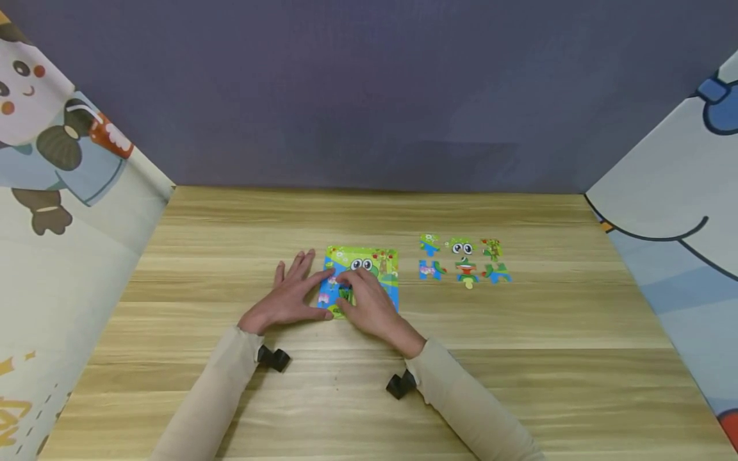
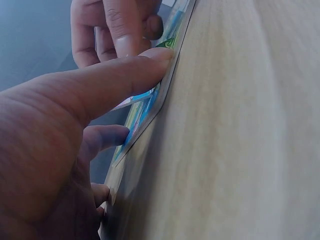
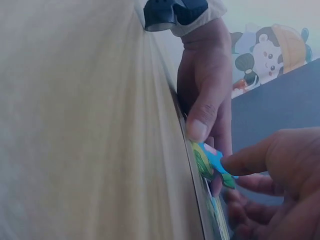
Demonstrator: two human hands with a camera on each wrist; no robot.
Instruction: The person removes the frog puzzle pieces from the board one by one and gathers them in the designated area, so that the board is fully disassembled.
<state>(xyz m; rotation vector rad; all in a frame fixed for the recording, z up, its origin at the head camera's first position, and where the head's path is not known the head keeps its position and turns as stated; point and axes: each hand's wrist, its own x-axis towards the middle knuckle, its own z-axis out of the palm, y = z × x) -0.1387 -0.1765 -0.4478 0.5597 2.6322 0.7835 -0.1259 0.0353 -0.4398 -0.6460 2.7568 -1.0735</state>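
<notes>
A square frog jigsaw puzzle board [image 1: 390, 269] lies on the table between the two hands. My left hand [image 1: 288, 299], fingers spread, rests at the board's left side. Its thumb [image 2: 115, 82] touches the lower left corner. The right hand [image 1: 371, 306] reaches over the board with curled fingers and holds a blue and green puzzle piece [image 3: 215, 159] at its edge. That piece is tilted up from the board, close to the left thumb. The right hand hides part of the frog picture.
To the right of the board, several loose puzzle pieces lie in two rows, among them an eyes piece [image 1: 461, 247] and a mouth piece [image 1: 466, 272]. The wooden table [image 1: 548, 358] ends at a dark panel [image 1: 369, 96] behind and printed panels on both sides.
</notes>
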